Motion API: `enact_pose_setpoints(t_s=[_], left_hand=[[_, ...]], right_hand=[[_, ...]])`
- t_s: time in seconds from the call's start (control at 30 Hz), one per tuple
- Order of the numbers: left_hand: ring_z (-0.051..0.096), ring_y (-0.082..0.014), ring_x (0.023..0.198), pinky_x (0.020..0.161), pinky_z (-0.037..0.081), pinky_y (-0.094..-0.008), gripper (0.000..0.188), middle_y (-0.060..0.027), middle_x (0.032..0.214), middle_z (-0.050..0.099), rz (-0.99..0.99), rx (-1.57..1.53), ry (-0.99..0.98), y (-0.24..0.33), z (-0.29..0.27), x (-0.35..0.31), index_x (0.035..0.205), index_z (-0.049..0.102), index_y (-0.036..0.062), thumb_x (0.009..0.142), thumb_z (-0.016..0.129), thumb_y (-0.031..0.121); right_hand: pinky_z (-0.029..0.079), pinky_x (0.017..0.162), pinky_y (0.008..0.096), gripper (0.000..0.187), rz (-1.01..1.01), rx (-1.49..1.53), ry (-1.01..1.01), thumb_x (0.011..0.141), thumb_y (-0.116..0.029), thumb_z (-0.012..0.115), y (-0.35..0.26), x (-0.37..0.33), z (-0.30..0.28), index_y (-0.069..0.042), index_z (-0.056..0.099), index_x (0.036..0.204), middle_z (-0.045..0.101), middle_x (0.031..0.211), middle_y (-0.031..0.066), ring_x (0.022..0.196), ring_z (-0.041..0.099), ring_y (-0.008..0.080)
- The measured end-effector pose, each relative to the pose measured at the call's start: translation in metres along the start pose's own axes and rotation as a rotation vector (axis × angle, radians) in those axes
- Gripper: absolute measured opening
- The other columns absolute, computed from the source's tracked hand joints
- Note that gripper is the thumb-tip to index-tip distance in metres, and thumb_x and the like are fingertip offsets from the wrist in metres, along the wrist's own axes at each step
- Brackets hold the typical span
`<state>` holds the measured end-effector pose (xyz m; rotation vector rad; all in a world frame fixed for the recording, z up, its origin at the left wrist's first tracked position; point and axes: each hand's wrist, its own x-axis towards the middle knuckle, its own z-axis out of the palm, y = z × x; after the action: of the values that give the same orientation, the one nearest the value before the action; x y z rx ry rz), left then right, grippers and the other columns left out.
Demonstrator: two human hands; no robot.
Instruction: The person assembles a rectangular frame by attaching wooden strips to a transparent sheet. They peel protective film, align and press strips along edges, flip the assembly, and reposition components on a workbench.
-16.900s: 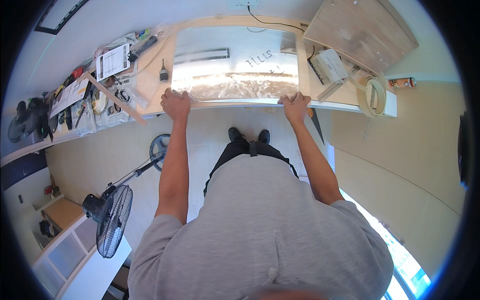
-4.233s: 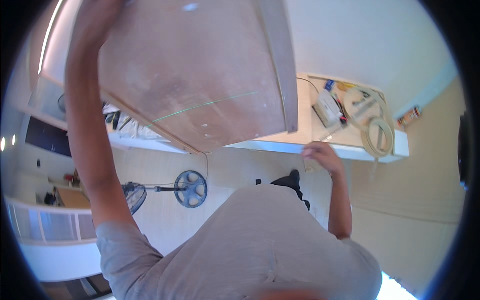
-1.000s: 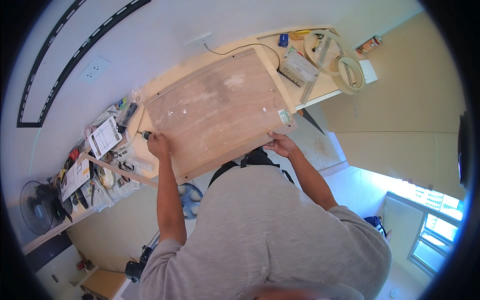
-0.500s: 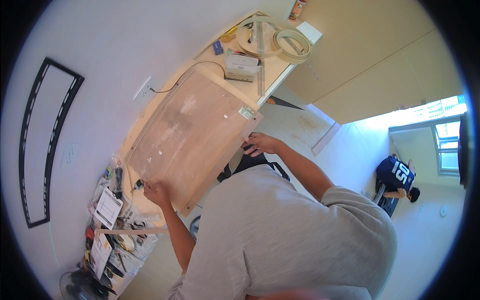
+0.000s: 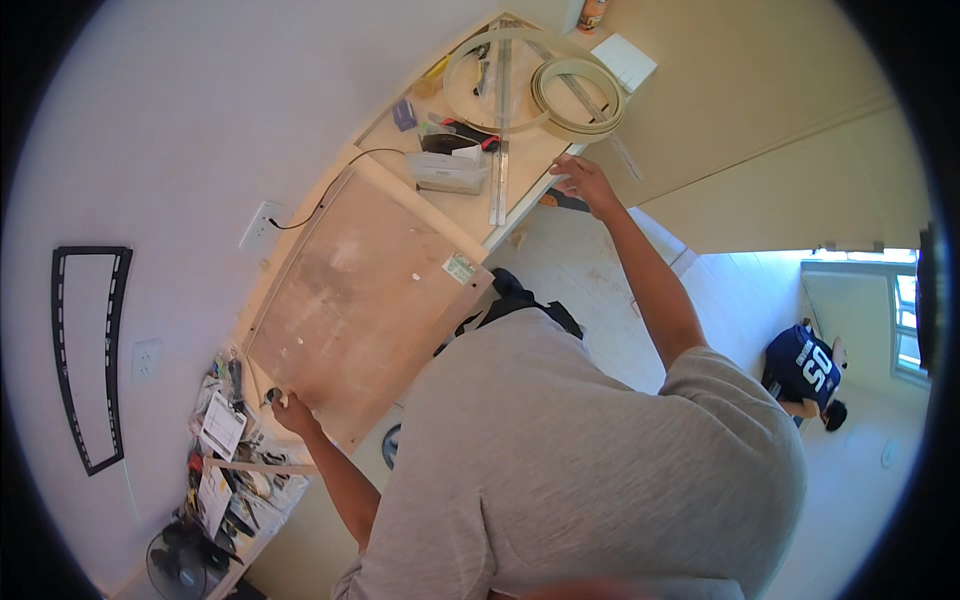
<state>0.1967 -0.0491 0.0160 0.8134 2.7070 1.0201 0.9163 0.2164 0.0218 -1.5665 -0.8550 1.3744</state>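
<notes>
A wooden panel (image 5: 350, 310) lies on the long workbench, its face scuffed with pale marks and a small label (image 5: 459, 268) near its right corner. At the panel's near left corner, my left hand (image 5: 292, 412) is closed, its fingertips on a small dark object (image 5: 271, 396) too small to name. My right hand (image 5: 585, 185) is out at the bench's front edge, fingers apart and holding nothing I can see. Just beyond it lies a coil of cream strip (image 5: 590, 128). A metal ruler (image 5: 500, 170) and a small package (image 5: 450, 175) lie left of that hand.
A cord runs from a wall outlet (image 5: 262, 226) over the bench. Tools, papers and bags crowd the bench's left end, near a black fan (image 5: 178, 562). A black frame (image 5: 118, 350) is on the wall. Another person (image 5: 803, 370) bends over at the far right.
My right hand has left the panel's front edge and reached right and away, toward the coil. My left hand stays at the panel's near left corner. The view has shifted slightly.
</notes>
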Motion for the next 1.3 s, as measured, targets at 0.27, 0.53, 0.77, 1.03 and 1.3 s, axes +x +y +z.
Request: enact_pose_setpoints(t_s=[0.27,0.53,0.77,1.03,1.3], left_hand=[[0.064,-0.0198,0.084,0.083,0.05,-0.0328,0.012,-0.0103,0.089,0.068,0.229,-0.141,-0.074,0.079,0.025,-0.095,0.102,0.065,-0.002,0.1,0.055,0.006],[0.064,-0.0159,0.084,0.081,0.052,-0.0295,0.01,-0.0085,0.088,0.068,0.264,-0.164,-0.243,0.156,0.055,-0.162,0.099,0.064,0.0,0.101,0.055,0.004],[0.065,-0.0169,0.085,0.08,0.053,-0.03,0.023,-0.0094,0.097,0.068,0.356,-0.269,-0.389,0.207,0.096,-0.192,0.12,0.063,0.0,0.098,0.064,0.004],[0.067,-0.0166,0.082,0.076,0.055,-0.0299,0.022,-0.0109,0.094,0.07,0.265,-0.334,-0.508,0.226,0.112,-0.205,0.118,0.066,-0.0029,0.099,0.065,0.006],[0.068,-0.0155,0.08,0.075,0.056,-0.0293,0.019,-0.0115,0.09,0.071,0.234,-0.288,-0.469,0.213,0.1,-0.211,0.113,0.066,-0.0071,0.1,0.062,0.006]], right_hand=[[0.054,0.082,0.0402,0.034,-0.528,-0.624,-0.031,0.091,-0.025,0.071,0.031,0.033,0.062,-0.008,0.069,0.119,0.068,0.115,0.014,0.099,0.067,0.0289],[0.035,0.1,0.0482,0.058,-0.552,-1.033,0.06,0.082,-0.036,0.076,0.027,0.015,0.117,-0.017,0.064,0.136,0.039,0.153,0.0164,0.126,0.045,0.0343],[0.027,0.113,0.0548,0.058,-0.465,-1.0,0.184,0.084,-0.029,0.072,0.034,0.007,0.097,-0.015,0.062,0.139,0.037,0.155,0.0186,0.137,0.037,0.04],[0.03,0.113,0.055,0.059,-0.524,-0.867,0.085,0.086,-0.033,0.074,0.035,0.003,0.065,-0.009,0.061,0.138,0.04,0.154,0.017,0.138,0.039,0.0398],[0.031,0.118,0.0499,0.074,-0.758,-0.673,-0.375,0.078,-0.027,0.084,-0.029,0.017,0.097,-0.01,0.054,0.143,0.037,0.159,0.0131,0.147,0.033,0.0356]])
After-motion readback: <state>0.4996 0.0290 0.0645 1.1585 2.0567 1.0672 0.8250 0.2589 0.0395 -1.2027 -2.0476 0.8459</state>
